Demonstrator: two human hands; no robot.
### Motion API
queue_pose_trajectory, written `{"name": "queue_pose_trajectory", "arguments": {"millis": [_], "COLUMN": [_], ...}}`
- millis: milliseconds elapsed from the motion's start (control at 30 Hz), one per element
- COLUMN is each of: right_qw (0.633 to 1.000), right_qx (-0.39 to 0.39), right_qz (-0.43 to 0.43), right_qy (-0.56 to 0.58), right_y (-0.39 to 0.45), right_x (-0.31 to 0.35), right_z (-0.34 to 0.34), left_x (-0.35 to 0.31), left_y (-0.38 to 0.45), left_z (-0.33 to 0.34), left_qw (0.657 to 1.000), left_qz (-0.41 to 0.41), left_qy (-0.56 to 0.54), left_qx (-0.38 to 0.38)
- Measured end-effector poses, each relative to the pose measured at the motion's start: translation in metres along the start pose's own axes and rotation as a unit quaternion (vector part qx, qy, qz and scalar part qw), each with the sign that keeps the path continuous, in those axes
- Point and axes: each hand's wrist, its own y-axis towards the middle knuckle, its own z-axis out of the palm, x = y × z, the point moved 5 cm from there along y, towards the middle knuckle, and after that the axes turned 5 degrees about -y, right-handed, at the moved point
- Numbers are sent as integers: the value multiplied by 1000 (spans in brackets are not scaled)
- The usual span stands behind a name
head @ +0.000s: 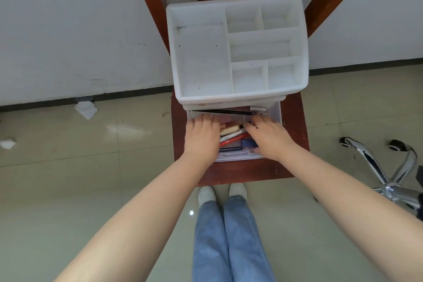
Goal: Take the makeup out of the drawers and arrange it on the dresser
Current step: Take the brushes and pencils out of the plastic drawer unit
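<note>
White plastic fills the middle of the view: an organiser (238, 48) with divided top compartments sits on a reddish-brown wooden chair (295, 121), just beyond both hands. Below its top tray a clear drawer (273, 112) is pulled out toward the person, and both hands are down inside it.

Left hand (201, 137) lies palm-down over the left part of the drawer, fingers reaching forward toward the back; whether they curl round anything I cannot tell, the fingertips are hidden against the clutter. Right hand (269, 137) lies over the right part, fingers angled in toward the centre, tips touching the heap of makeup; a grip is not clear here either.

Between the two hands the makeup shows: a gold-coloured case (230, 130), a red pencil-like stick (233, 139) slanting below it, a dark blue block (248, 143) just beside the right thumb, and a dark slim tube (230, 149) nearest the person. Beyond the fingertips, at the back of the drawer, a long black pencil (222, 111) lies crosswise.

Under the forearms, blue jeans (229, 236) and white shoes (207, 194) stand on pale floor tiles. Well off to the right of the right arm, a chrome swivel-chair base (389, 181); far left of the left arm, crumpled white paper (87, 109).
</note>
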Motion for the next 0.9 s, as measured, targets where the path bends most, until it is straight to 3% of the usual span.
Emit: {"name": "queue_pose_trajectory", "arguments": {"millis": [233,367,467,533,667,733,833,900], "right_qw": [999,991,994,991,994,994,991,992], "right_qx": [-35,-103,-38,-60,-38,4,-48,-58], "right_qz": [-24,-75,-85,-84,-78,-65,-83,-84], "right_qy": [-5,-45,-53,-81,-72,-86,-98,-81], "right_y": [14,18,21,25,30,28,24,25], "right_x": [0,1,4,3,4,4,5,3], "right_z": [3,2,5,6,5,1,-2,3], "left_x": [-1,-1,-1,3,3,1,-5,-9], "left_y": [25,27,30,34,29,28,28,26], "left_z": [13,15,16,9,19,20,12,18], "left_qw": [997,995,994,996,992,992,993,991], "left_qz": [14,8,14,6,13,14,12,18], "left_qy": [52,56,68,76,37,56,68,49], "left_qx": [57,80,81,46,123,110,92,126]}}
